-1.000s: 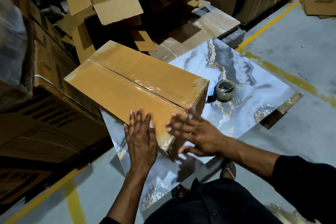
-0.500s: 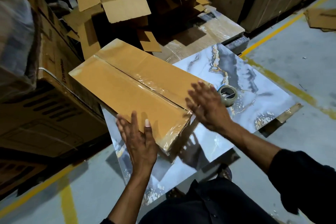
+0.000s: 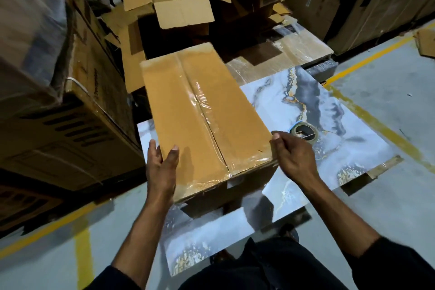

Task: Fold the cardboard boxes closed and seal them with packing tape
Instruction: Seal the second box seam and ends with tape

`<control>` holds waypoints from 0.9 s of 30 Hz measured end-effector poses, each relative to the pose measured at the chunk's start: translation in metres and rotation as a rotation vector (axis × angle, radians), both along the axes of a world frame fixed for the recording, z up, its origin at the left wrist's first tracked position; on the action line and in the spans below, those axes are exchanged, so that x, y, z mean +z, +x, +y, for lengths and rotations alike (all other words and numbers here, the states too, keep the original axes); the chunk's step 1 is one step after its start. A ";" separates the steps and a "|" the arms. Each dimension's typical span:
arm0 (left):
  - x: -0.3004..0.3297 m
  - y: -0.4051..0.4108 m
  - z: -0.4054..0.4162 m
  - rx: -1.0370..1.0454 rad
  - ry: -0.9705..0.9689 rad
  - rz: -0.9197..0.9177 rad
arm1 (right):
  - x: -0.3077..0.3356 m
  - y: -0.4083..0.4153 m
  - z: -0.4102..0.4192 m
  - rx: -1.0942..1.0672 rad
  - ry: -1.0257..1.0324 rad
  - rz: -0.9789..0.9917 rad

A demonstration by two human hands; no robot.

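The taped box (image 3: 202, 110) lay shut on the marble slab (image 3: 348, 125), its near end past the slab's edge, with the left hand (image 3: 162, 167) gripping one corner, the right hand (image 3: 292, 155) gripping the other, and the tape roll (image 3: 303, 133) just beside it.

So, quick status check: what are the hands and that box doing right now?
Left hand and right hand grip the near corners of the taped box. Seam sealed. Tape dispenser lies on the marble-pattern board, beside the right hand.
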State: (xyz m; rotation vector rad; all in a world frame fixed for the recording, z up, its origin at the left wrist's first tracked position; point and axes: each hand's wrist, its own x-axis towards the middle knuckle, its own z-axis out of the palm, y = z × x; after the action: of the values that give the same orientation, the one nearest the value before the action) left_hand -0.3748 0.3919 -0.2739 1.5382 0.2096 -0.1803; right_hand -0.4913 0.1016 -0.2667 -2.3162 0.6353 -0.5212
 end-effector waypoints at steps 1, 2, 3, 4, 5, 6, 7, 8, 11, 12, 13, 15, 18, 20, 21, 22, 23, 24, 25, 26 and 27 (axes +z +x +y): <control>0.002 0.000 0.005 0.015 -0.022 0.001 | 0.000 -0.005 0.000 -0.023 0.164 -0.065; 0.003 -0.003 0.009 0.022 -0.023 0.004 | -0.003 -0.007 0.001 -0.039 0.370 -0.138; 0.004 -0.009 0.011 0.019 -0.031 0.013 | -0.005 -0.007 0.005 -0.043 0.570 -0.191; 0.004 -0.016 0.009 0.007 -0.040 0.025 | -0.010 -0.007 0.009 -0.034 0.688 -0.227; 0.004 -0.023 0.007 0.003 -0.050 0.025 | -0.016 -0.006 0.014 0.004 0.703 -0.243; 0.005 -0.029 0.003 0.015 -0.042 0.020 | -0.023 -0.007 0.017 0.061 0.635 -0.225; 0.004 -0.033 -0.001 0.049 -0.018 0.011 | -0.028 -0.008 0.019 0.127 0.552 -0.210; 0.005 -0.034 -0.006 0.077 0.009 -0.012 | -0.033 -0.009 0.017 0.172 0.473 -0.205; 0.003 -0.033 -0.010 0.113 0.050 -0.032 | -0.052 -0.019 0.005 0.283 0.372 -0.160; 0.003 -0.034 -0.009 0.101 0.060 -0.031 | -0.063 -0.027 0.001 0.318 0.327 -0.069; 0.003 -0.034 -0.007 0.091 0.075 -0.029 | -0.077 -0.038 -0.001 0.350 0.289 0.048; -0.002 -0.033 -0.004 0.080 0.124 -0.038 | -0.102 -0.060 -0.001 0.373 0.247 0.225; -0.004 -0.032 -0.005 0.069 0.178 -0.053 | -0.094 -0.061 0.008 0.281 0.273 0.115; -0.004 -0.030 -0.006 0.071 0.204 -0.055 | -0.076 -0.046 0.017 0.202 0.299 -0.054; -0.004 -0.030 -0.006 0.068 0.224 -0.060 | -0.074 -0.040 0.019 0.171 0.278 -0.117; -0.002 -0.029 -0.007 0.064 0.247 -0.064 | -0.073 -0.035 0.021 0.148 0.246 -0.143; -0.001 -0.027 -0.008 0.058 0.266 -0.064 | -0.080 -0.033 0.020 0.135 0.206 -0.131; -0.001 -0.024 -0.007 0.049 0.290 -0.067 | -0.087 -0.034 0.018 0.132 0.168 -0.088; -0.001 -0.021 -0.006 0.029 0.322 -0.071 | -0.092 -0.037 0.016 0.134 0.151 -0.034; 0.000 -0.017 -0.004 0.005 0.371 -0.068 | -0.094 -0.042 0.014 0.143 0.142 0.002; 0.002 -0.014 -0.002 -0.013 0.423 -0.069 | -0.091 -0.047 0.012 0.155 0.131 0.003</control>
State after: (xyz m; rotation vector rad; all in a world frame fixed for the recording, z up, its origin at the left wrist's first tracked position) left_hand -0.3889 0.3897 -0.2715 1.9634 0.1908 -0.0950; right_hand -0.5382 0.1131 -0.3575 -2.2208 0.4724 -0.3927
